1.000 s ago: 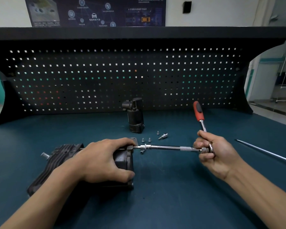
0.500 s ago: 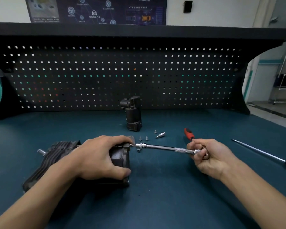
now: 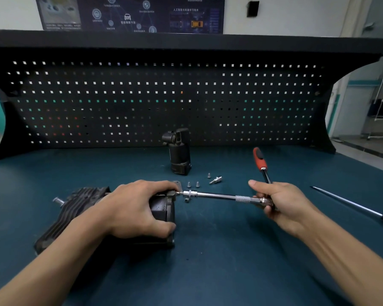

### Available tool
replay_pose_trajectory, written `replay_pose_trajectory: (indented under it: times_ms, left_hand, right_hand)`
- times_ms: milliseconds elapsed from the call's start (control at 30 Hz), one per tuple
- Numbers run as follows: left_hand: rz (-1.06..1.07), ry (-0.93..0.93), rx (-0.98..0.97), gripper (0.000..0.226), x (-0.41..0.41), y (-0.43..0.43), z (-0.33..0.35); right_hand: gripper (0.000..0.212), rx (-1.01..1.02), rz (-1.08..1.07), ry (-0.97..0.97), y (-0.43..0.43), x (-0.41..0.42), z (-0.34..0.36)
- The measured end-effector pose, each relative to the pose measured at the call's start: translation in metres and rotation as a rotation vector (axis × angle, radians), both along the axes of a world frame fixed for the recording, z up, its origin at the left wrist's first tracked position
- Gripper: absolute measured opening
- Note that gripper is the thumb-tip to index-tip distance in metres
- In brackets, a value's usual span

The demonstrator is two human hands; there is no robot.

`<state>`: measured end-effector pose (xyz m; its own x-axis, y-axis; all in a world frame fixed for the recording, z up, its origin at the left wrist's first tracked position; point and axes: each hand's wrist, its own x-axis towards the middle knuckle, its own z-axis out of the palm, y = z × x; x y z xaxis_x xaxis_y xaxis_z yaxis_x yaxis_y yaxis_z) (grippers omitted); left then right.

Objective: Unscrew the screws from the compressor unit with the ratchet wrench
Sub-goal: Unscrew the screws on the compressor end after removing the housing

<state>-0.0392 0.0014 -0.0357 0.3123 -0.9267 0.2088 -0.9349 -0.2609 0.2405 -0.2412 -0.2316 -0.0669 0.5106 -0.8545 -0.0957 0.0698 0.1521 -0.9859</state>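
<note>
The black finned compressor unit (image 3: 75, 208) lies on its side on the dark teal bench. My left hand (image 3: 137, 208) grips its right end, holding it down. A ratchet wrench with a long chrome extension bar (image 3: 219, 196) runs from the unit's right face to my right hand (image 3: 276, 202), which grips the ratchet head. The wrench's red and black handle (image 3: 259, 159) sticks up and away from that hand. The bar's tip meets a screw at the unit's upper right corner (image 3: 179, 192). Three loose screws (image 3: 197, 184) lie just behind the bar.
A black cylindrical part (image 3: 179, 151) stands upright at the back centre. A loose chrome socket bit (image 3: 216, 180) lies by the screws. A long screwdriver (image 3: 349, 206) lies at the right. A black pegboard (image 3: 164, 102) closes off the back of the bench.
The red handle, raised a second ago and swung down toward the bench half a second ago, stands raised again. My left hand has stayed on the unit.
</note>
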Motion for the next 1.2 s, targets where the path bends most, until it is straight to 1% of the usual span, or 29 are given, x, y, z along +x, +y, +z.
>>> replay_pose_trajectory:
  times_ms: [200,333,433,567,700,800,933,1000,1100,1200]
  left_hand:
    - [-0.003,-0.018,-0.005,0.072,0.000,-0.002,-0.002]
    - [-0.014,-0.025,-0.014,0.065,0.000,-0.001,-0.002]
    - [-0.020,-0.046,-0.008,0.060,0.001,-0.001,-0.002]
    - [-0.029,-0.062,-0.011,0.057,0.001,-0.002,-0.002]
    - [-0.030,-0.067,0.001,0.053,0.001,-0.002,-0.001]
    - [-0.030,-0.061,0.005,0.052,-0.001,-0.002,0.000]
    - [-0.014,-0.062,0.006,0.061,-0.002,-0.003,0.000]
    - [-0.014,-0.064,0.000,0.063,-0.002,-0.004,0.000]
    - [-0.016,-0.058,-0.002,0.063,-0.002,-0.005,0.001]
    - [-0.008,-0.047,0.004,0.063,-0.001,-0.006,0.001]
  right_hand:
    - [0.037,-0.181,-0.010,0.008,-0.004,0.000,-0.008]
    - [0.038,-0.404,-0.070,0.001,-0.005,0.001,-0.009]
    - [0.037,-0.592,-0.112,-0.080,-0.003,0.004,-0.007]
    - [0.038,-0.664,-0.162,-0.276,-0.002,0.009,-0.007]
    - [0.042,-0.801,-0.210,-0.332,-0.003,0.009,-0.010]
    - [0.036,-0.871,-0.236,-0.284,-0.003,0.008,-0.011]
    - [0.048,-0.806,-0.151,-0.052,-0.004,0.001,-0.003]
    - [0.045,-0.730,-0.072,0.005,-0.005,-0.002,0.003]
    - [0.038,-0.507,0.024,0.094,-0.010,-0.002,0.014]
    - [0.044,-0.223,0.106,0.189,-0.014,-0.001,0.016]
